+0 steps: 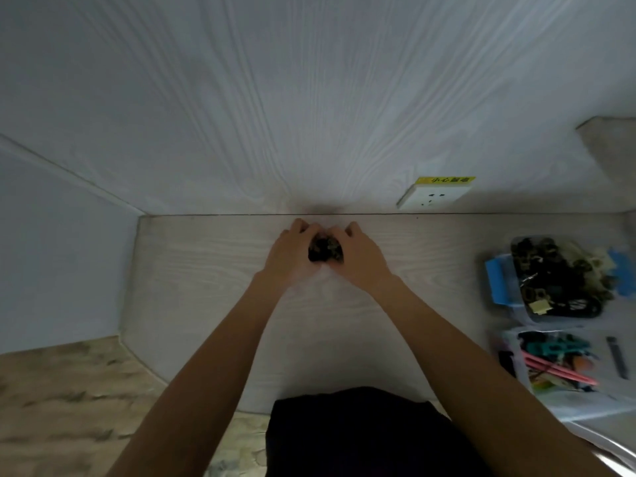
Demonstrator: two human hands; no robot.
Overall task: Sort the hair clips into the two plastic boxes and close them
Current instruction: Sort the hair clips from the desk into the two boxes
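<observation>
Pale wood-grain desk [213, 304] runs up to a white wall with a socket [434, 197]. Both hands meet near that wall — left hand [292, 251] and right hand [358, 258] have their fingers curled around a dark clump of hair clips [325, 251] bunched between them. Well off to the right of the fingers sit two plastic boxes — the farther box [550, 277] holding dark clips, the nearer box [557, 363] holding coloured ones.
</observation>
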